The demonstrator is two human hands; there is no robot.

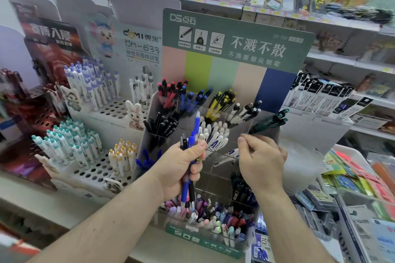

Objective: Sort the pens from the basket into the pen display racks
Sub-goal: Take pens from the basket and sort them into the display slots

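We gripped a bundle of blue and black plastic click pens [189,168] in our left hand [181,166], keeping stock ready. Our right hand [259,158], at three o'clock, curled at the clear acrylic tiered pen rack [215,173]; whether it pinched a pen, we couldn't tell. White pens [213,134] stood at twelve o'clock.

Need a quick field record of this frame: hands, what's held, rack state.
left hand: grips a bunch of pens, mostly blue, upright
right hand: fingers curled at the clear rack, beside the white pens; whether it holds one cannot be told
rack top row: red, blue, yellow, white, green pens in separate compartments
front bin: mixed pens
basket: not in view
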